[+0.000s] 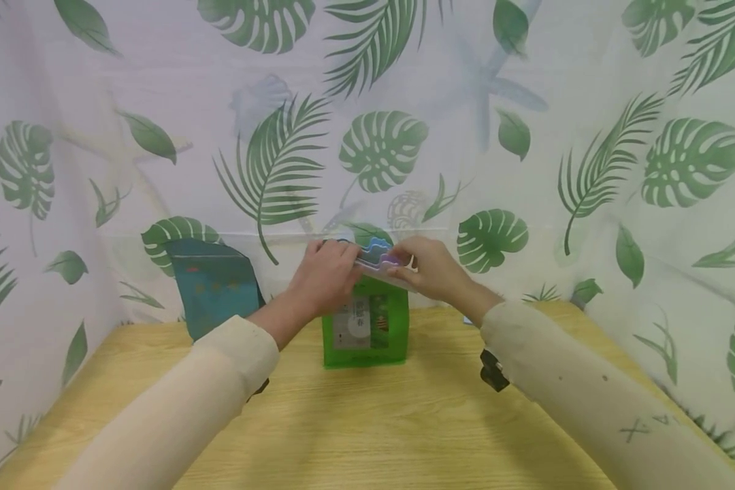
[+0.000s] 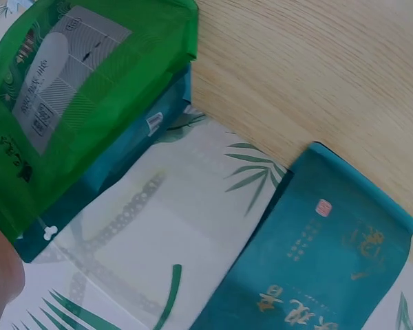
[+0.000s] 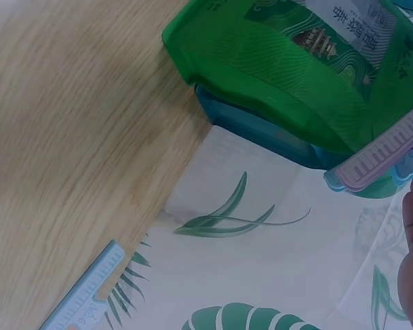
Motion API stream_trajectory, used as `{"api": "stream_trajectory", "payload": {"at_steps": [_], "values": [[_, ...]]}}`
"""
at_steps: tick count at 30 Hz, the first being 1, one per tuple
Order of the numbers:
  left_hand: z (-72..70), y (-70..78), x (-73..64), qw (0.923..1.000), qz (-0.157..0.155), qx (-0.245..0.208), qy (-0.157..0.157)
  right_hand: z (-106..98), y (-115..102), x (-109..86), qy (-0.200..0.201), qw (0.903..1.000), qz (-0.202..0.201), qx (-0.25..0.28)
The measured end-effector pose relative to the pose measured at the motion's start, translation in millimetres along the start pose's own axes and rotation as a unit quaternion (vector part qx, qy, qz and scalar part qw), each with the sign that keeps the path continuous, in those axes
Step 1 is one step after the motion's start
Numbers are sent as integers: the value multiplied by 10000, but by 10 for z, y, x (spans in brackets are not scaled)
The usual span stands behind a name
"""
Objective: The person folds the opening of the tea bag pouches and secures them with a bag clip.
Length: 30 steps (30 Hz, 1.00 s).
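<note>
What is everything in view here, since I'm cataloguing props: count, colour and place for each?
Green pouch: one, green with printed label, standing mid-table
Teal pouch: one, teal, left of the green one
Teal package: one, teal, behind the green pouch, mostly hidden
Held bag clip: apparently one, lilac and blue, at the green pouch's top
Loose bag clip: one, light blue, by the table's far edge, right
Table: one, light wood, below everything
Backdrop: count unclear, white with green leaves, behind and beside the table
Wrist devices: two, black, under the wrists
Sleeves: two, cream, on the forearms
Left hand: one, bare, at the held clip's left end
Right hand: one, bare, pinching that clip's right part
</note>
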State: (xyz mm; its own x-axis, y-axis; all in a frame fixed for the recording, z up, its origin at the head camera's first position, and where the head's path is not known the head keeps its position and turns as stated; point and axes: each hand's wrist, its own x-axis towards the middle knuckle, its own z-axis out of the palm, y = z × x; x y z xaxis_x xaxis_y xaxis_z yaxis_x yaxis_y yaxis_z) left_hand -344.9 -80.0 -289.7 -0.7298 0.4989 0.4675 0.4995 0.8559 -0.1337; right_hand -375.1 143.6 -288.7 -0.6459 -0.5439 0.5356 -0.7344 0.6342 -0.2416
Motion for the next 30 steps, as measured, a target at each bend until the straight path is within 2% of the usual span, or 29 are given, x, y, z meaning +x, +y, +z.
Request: {"api": "stream_trajectory", "payload": {"at_steps": [5, 12, 19, 22, 26, 30], "values": [[1, -138, -104, 9991, -163, 254, 298, 15, 11, -22, 52, 9999, -97, 21], [3, -377, -259, 9931, -272, 649, 940, 36, 39, -49, 20, 9999, 71, -81], [-5, -690, -479, 9891, -521, 797, 1120, 83, 80, -93, -41, 9994, 296, -177], [2, -837, -607, 9876, -618, 720, 1249, 104, 91, -105, 125, 9995, 201, -187], [-14, -1011, -775, 9855, -894, 514, 1345, 115, 71, -85, 578, 9983, -79, -75], [-55, -1161, -926, 9835, -1364, 376, 1132, 120, 15, -40, 996, 9942, -401, -24]]}}
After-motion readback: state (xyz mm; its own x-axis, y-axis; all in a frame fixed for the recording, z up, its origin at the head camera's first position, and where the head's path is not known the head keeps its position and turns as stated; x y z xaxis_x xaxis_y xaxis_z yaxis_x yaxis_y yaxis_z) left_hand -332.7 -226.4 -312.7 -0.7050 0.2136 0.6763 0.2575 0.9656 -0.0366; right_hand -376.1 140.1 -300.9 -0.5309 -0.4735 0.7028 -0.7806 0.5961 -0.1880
